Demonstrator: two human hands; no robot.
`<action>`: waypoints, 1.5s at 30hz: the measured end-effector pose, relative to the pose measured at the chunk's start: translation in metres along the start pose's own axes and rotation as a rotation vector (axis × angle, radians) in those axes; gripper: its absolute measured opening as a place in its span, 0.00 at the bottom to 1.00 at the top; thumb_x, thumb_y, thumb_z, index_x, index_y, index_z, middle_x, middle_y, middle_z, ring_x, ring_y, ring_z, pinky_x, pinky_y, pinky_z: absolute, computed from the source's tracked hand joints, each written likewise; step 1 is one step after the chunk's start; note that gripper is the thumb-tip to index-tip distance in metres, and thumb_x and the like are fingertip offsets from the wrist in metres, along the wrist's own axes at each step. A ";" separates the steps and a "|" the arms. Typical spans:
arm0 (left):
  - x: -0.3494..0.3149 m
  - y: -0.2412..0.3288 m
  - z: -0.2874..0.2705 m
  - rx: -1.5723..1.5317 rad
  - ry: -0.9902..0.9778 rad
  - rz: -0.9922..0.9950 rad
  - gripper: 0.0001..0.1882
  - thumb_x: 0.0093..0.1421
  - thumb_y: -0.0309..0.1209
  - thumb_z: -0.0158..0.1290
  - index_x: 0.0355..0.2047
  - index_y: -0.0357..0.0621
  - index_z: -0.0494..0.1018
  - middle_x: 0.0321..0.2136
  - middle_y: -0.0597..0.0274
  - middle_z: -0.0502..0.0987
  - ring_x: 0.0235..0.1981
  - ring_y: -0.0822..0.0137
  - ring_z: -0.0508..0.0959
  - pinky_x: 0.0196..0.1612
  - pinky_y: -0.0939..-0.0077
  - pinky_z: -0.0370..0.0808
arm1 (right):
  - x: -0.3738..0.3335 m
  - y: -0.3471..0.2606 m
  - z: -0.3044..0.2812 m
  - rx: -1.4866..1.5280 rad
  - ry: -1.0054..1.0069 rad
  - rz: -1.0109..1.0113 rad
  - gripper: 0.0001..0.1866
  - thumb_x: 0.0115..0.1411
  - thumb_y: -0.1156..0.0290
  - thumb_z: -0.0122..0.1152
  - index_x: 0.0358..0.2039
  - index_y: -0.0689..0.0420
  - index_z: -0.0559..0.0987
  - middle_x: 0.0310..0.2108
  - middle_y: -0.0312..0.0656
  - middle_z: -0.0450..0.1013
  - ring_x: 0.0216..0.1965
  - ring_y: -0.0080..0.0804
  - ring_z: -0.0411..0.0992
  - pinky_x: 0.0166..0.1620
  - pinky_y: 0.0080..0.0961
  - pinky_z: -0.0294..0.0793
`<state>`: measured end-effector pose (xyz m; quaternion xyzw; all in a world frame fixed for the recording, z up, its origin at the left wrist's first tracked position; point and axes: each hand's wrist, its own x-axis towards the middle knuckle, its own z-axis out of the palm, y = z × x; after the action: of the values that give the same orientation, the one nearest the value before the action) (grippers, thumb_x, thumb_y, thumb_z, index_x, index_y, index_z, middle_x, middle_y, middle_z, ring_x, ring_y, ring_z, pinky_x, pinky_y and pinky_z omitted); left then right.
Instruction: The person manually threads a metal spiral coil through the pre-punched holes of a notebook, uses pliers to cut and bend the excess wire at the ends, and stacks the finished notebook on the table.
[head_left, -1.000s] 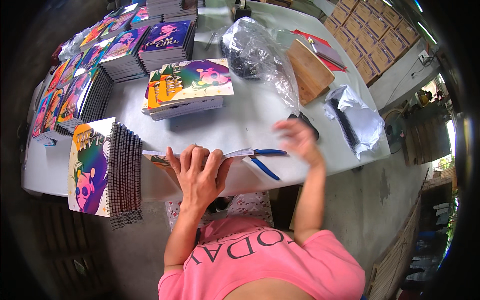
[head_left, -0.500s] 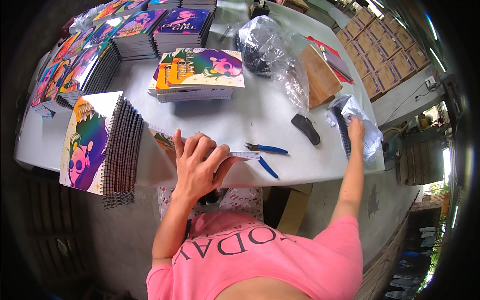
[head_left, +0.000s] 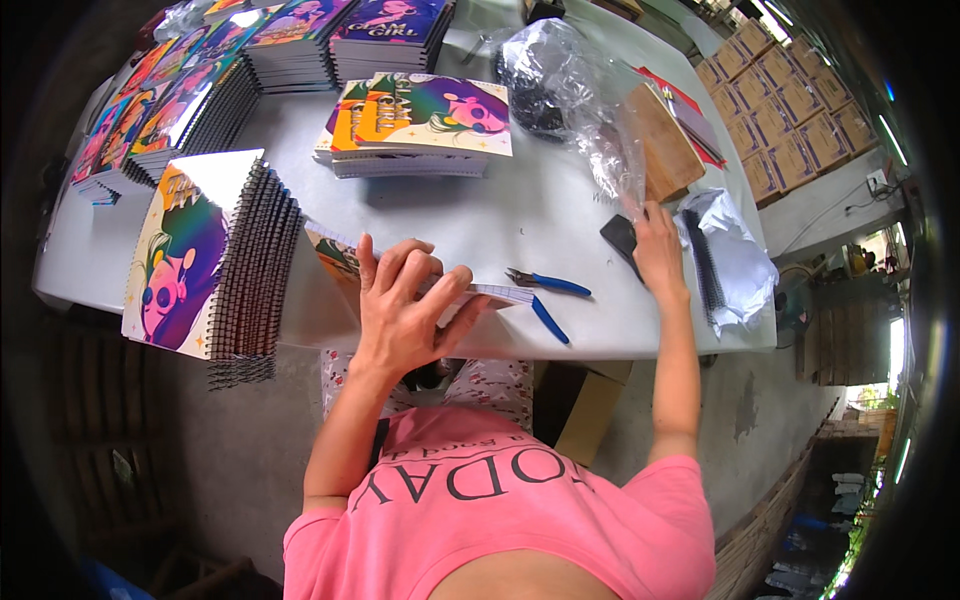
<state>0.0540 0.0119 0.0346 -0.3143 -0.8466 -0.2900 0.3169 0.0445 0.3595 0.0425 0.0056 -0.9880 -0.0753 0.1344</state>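
Observation:
My left hand [head_left: 405, 310] grips a notebook [head_left: 335, 250] at the table's front edge, fingers curled over it and thumb at its right end. Its page edges show; its cover is mostly hidden. My right hand [head_left: 660, 250] is over the right of the table, fingers bent together beside a black flat object [head_left: 622, 240]. Whatever lies in those fingers, I cannot make out. Just right of that hand, a bundle of black binding wires [head_left: 706, 262] rests on crumpled white paper [head_left: 738, 260]. Blue-handled cutting pliers [head_left: 550, 288] lie between my hands.
Spiral-bound notebooks [head_left: 190, 255] stand stacked at the left, with more stacks [head_left: 290, 60] behind. Loose notebooks [head_left: 420, 125] are piled mid-table. Clear plastic [head_left: 600, 130] and a wooden block [head_left: 660, 145] lie at the right. Cartons [head_left: 790, 110] are stacked beyond the table.
My right hand has moved left, from the wires on the white paper to beside the black flat object. My left hand keeps its hold on the notebook. The view has shifted slightly.

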 end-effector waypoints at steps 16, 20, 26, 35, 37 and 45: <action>-0.001 0.020 0.029 0.161 0.184 -0.185 0.32 0.38 0.62 0.61 0.23 0.45 0.64 0.30 0.58 0.65 0.45 0.56 0.66 0.62 0.42 0.34 | -0.042 -0.124 -0.058 1.051 0.231 -0.038 0.11 0.52 0.78 0.61 0.37 0.53 0.80 0.29 0.36 0.73 0.31 0.27 0.70 0.35 0.21 0.69; -0.001 0.020 0.028 0.147 0.184 -0.176 0.33 0.38 0.62 0.61 0.22 0.45 0.65 0.29 0.58 0.65 0.43 0.57 0.66 0.62 0.43 0.37 | -0.038 -0.123 -0.057 0.985 0.247 -0.120 0.11 0.50 0.79 0.62 0.36 0.53 0.80 0.32 0.37 0.75 0.34 0.31 0.71 0.36 0.23 0.69; 0.001 0.020 0.023 0.148 0.143 -0.175 0.32 0.38 0.62 0.61 0.23 0.45 0.66 0.30 0.59 0.64 0.44 0.57 0.66 0.62 0.44 0.38 | -0.040 -0.121 -0.055 1.226 0.163 -0.213 0.07 0.51 0.78 0.63 0.32 0.57 0.79 0.29 0.39 0.75 0.30 0.31 0.71 0.33 0.23 0.68; 0.002 0.019 0.002 0.146 0.102 -0.171 0.34 0.33 0.60 0.64 0.29 0.49 0.67 0.31 0.62 0.66 0.43 0.57 0.66 0.60 0.43 0.45 | -0.048 -0.124 -0.088 1.208 -0.242 -0.020 0.17 0.55 0.75 0.59 0.46 0.59 0.73 0.25 0.42 0.72 0.23 0.24 0.68 0.27 0.20 0.68; -0.002 0.014 0.005 0.138 0.123 -0.161 0.33 0.33 0.59 0.65 0.29 0.49 0.67 0.30 0.63 0.65 0.42 0.57 0.66 0.59 0.44 0.45 | -0.046 -0.125 -0.080 1.109 -0.059 -0.230 0.19 0.56 0.75 0.58 0.49 0.59 0.71 0.25 0.42 0.72 0.22 0.23 0.68 0.28 0.20 0.69; -0.016 0.000 0.012 -0.014 0.160 -0.105 0.29 0.36 0.59 0.63 0.25 0.50 0.69 0.29 0.63 0.66 0.41 0.59 0.68 0.61 0.44 0.41 | -0.036 -0.073 -0.048 1.044 -0.180 0.082 0.22 0.57 0.76 0.51 0.54 0.56 0.68 0.38 0.46 0.75 0.35 0.37 0.74 0.41 0.29 0.73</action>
<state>0.0595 0.0149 0.0160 -0.2473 -0.8317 -0.3365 0.3657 0.0911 0.2814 0.0678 0.0265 -0.9011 0.4317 0.0313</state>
